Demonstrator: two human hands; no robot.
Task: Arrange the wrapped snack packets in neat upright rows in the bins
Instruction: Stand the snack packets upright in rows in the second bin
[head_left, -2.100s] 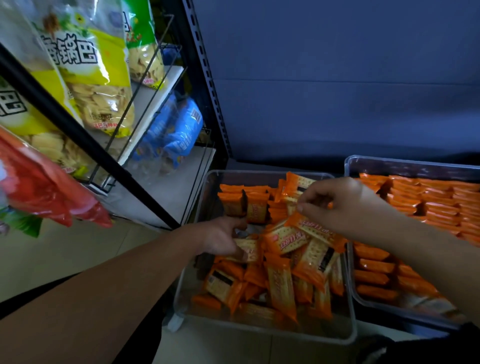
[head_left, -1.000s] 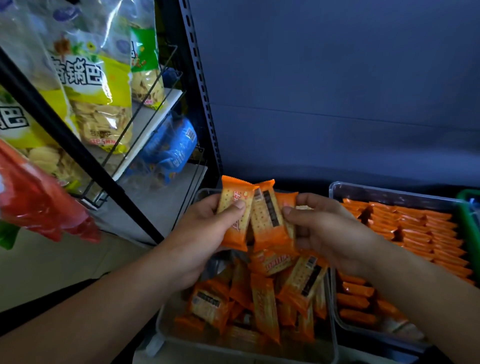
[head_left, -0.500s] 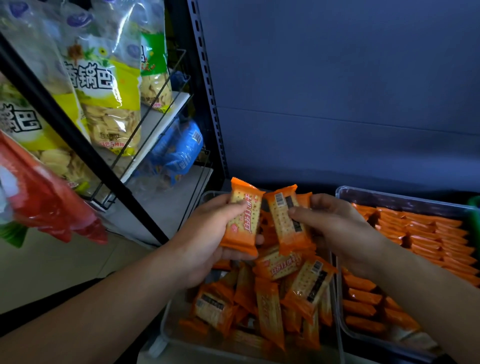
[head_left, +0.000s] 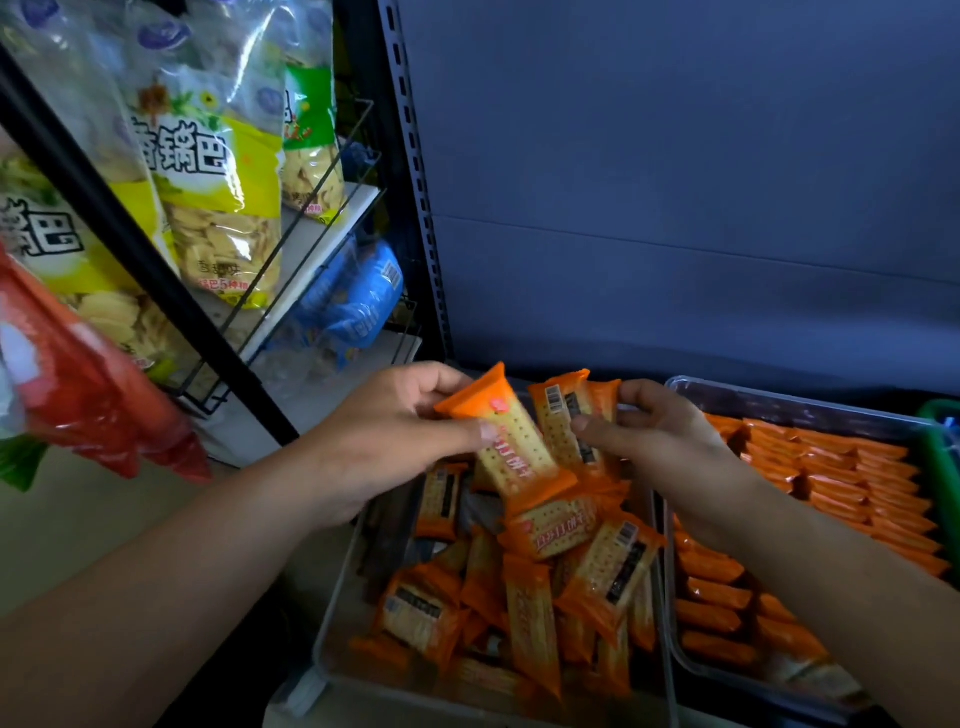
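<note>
Blue-grey back panel (head_left: 675, 156) closes off the shelf behind two bins, and over the nearer bin we hold our packets up. Our left hand (head_left: 384, 436) pinches one orange cracker packet (head_left: 511, 447) near its upper end, thumb on the printed face and fingers (head_left: 441, 379) curled behind, so that it hangs tilted with its lower end toward us. Just beside it, our right hand (head_left: 670, 452) grips a small stack of packets (head_left: 563, 421) with the barcode side facing us, thumb across the front and fingers wrapped round the back. We cannot tell how many are in the stack. Below both hands the clear bin (head_left: 337, 608) is full of loose packets (head_left: 530, 613), lying flat and crossed over one another at all angles. Just to its right a second bin (head_left: 779, 397) holds orange packets on edge in tidy rows (head_left: 857, 478), and past that shows the rim of a green bin (head_left: 940, 467). At left a slotted upright (head_left: 415, 182) stands by a wire rack (head_left: 317, 265) with yellow bags (head_left: 218, 218) and blue bags (head_left: 358, 306), and a red bag (head_left: 88, 400) hangs close to the camera
</note>
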